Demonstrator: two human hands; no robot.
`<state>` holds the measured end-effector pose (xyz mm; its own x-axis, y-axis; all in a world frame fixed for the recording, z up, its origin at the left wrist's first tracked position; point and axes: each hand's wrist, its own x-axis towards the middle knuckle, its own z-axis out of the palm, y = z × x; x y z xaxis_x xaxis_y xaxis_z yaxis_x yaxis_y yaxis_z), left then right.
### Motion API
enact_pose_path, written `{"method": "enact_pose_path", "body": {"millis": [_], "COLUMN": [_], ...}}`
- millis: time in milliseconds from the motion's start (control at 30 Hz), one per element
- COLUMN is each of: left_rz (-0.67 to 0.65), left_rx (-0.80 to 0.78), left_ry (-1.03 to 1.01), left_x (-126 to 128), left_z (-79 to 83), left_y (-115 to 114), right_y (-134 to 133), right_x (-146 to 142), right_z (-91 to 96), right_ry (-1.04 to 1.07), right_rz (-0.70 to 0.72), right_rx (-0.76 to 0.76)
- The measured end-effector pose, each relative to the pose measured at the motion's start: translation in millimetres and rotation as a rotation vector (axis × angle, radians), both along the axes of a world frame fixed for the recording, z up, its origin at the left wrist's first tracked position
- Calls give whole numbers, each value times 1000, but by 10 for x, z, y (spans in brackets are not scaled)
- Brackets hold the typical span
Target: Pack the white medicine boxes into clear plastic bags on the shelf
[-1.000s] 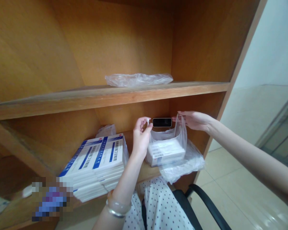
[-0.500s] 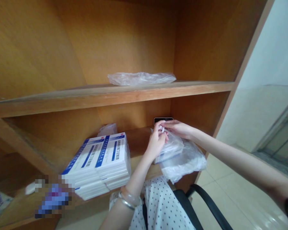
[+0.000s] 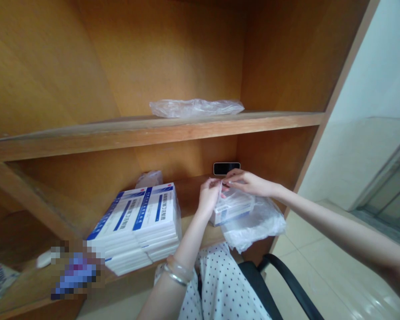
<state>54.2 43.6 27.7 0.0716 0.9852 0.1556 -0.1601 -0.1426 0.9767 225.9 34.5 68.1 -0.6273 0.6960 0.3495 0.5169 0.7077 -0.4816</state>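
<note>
**A:** Where do we have the white carton now?

**B:** At about four o'clock from the middle of our view, inside a clear plastic bag on the lower wooden shelf. A loose plastic sheet lies just below it.

**A:** And our hands?

**B:** The left hand is narrowly pinched on the bag's gathered top, and the right hand closes narrowly over it from three o'clock. They seem to be holding the thin film together above the carton.

**A:** What differs from our view a second ago?

**B:** Then our hands stood well apart, spreading the bag upright. Now they nearly meet, and the bag lies low against the carton, leaving the small black device uncovered behind it.
</note>
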Motion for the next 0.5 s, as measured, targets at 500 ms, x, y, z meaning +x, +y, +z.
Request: {"method": "enact_pose_path", "body": {"millis": [500], "left_rz": [82], "left_rx": [176], "left_ry": [73], "left_x": [-9], "left_z": [-191], "left_y": [79], "right_y": [-39], "right_x": [-116], "right_z": [-370], "right_ry": [-81], "right_rz": [-272], "right_rx": [244]}}
